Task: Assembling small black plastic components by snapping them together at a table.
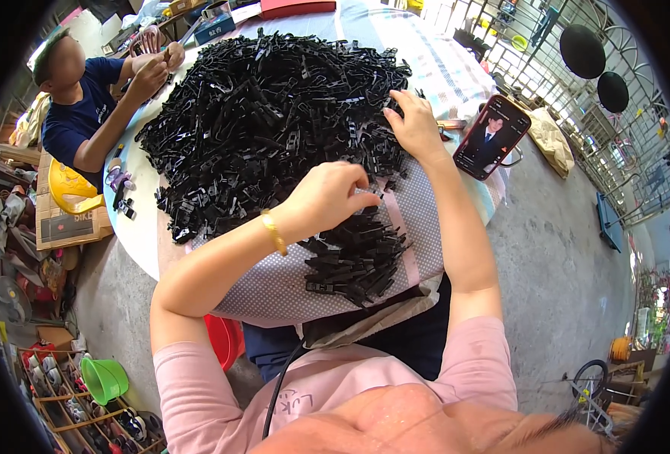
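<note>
A wide heap of small black plastic clips covers much of the table, and a smaller pile of the same clips lies near the front edge. My left hand, with a gold bracelet at the wrist, hovers between the two, fingers curled and thumb apart, nothing visible between them. At the right edge of the heap is my right hand, its fingers and thumb spread against the outer clips. Whatever lies under its fingertips is partly hidden.
A phone stands propped beside my right forearm. Across the table at left, a person works with both hands raised. A yellow plastic chair and a cardboard box stand beside the table. A red basin is below the table edge.
</note>
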`<state>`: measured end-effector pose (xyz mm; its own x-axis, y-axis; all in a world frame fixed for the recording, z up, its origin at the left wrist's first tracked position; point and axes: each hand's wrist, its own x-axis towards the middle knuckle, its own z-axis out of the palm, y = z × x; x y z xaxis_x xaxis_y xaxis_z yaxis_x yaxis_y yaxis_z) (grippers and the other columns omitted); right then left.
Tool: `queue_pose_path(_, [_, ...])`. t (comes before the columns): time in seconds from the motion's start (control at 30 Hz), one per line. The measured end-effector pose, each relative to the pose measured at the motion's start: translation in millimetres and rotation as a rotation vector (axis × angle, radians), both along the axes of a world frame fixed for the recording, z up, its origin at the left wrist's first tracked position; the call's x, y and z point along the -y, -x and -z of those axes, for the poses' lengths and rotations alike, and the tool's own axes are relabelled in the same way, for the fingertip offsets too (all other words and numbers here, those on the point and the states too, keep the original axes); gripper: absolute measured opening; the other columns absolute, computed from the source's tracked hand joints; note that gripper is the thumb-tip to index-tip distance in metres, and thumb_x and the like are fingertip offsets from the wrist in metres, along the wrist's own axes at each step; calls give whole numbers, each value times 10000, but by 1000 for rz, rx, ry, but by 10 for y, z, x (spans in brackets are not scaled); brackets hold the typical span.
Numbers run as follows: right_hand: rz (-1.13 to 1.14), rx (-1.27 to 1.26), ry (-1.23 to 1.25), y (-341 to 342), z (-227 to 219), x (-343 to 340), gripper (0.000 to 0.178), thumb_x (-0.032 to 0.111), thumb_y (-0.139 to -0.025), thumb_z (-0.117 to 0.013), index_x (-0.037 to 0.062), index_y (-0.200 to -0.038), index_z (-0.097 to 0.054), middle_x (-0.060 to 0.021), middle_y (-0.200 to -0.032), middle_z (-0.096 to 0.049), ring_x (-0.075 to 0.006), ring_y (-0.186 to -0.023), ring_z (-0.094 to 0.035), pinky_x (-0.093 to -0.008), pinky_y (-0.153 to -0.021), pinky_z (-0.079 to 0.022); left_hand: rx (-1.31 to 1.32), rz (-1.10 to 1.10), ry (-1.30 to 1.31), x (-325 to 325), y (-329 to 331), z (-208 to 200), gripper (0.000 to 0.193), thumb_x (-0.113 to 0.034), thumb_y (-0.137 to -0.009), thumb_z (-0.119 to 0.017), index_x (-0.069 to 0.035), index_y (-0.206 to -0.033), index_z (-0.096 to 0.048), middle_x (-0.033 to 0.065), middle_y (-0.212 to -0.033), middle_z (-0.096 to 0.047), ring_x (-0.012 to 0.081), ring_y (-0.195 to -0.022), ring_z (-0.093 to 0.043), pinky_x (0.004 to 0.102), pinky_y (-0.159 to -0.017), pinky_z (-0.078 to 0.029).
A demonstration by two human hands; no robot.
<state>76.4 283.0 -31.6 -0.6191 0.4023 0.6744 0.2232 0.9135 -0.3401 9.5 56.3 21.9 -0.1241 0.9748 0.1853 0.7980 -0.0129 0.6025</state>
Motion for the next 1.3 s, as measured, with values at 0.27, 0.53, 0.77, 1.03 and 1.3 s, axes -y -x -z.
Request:
queue_pose_path(0.27, [-39, 119, 55, 139, 99, 58, 181, 203, -732, -667, 128, -896, -686, -61, -953, -635, -268, -954, -557, -377, -837, -441, -412, -143, -14, -196, 175, 297, 138, -104, -710, -657, -41, -792, -565, 126, -821, -542, 307, -792, -565, 391, -707, -464])
queue_pose_path(0.53, [-18, -46, 98, 139, -15, 161, 129, 126, -683, -662, 67, -797, -676, -89, -807, -652, -245, -776, -617, -349, -704, -484, -9, -303, -232, 143, 352, 150, 101, -50, -733, -670, 30, -779, -629, 72, -832, -586, 135, -610, -561, 255, -578, -465])
queue_pose_path(0.77, [-17, 78, 236, 131, -101, 248, 432, 89, -658, -622, 37, -1084, -568, -104, -779, -600, -260, -741, -601, -357, -688, -487, 674, -378, -140, 294, 477, 45, 158, -64, -813, -624, 55, -903, -571, 61, -746, -609, 91, -629, -602, 192, -534, -482])
queue_pose_path(1.03, [-139, -104, 312, 34, -239, 426, 229, 83, -703, -699, 25, -915, -634, -78, -779, -621, -151, -661, -602, -266, -623, -486, 1077, -251, -87, 354, 511, 59, 186, -132, -900, -530, 32, -979, -571, 93, -845, -621, 129, -672, -612, 213, -565, -496])
queue_pose_path(1.3, [-761, -108, 767, -32, -492, 1167, 287, -8, -853, -560, 38, -1135, -575, -31, -910, -617, -91, -827, -597, -208, -711, -474, 1167, -221, -98, 357, 533, 167, 200, -146, -913, -514, 26, -997, -571, 78, -821, -609, 136, -656, -612, 227, -567, -501])
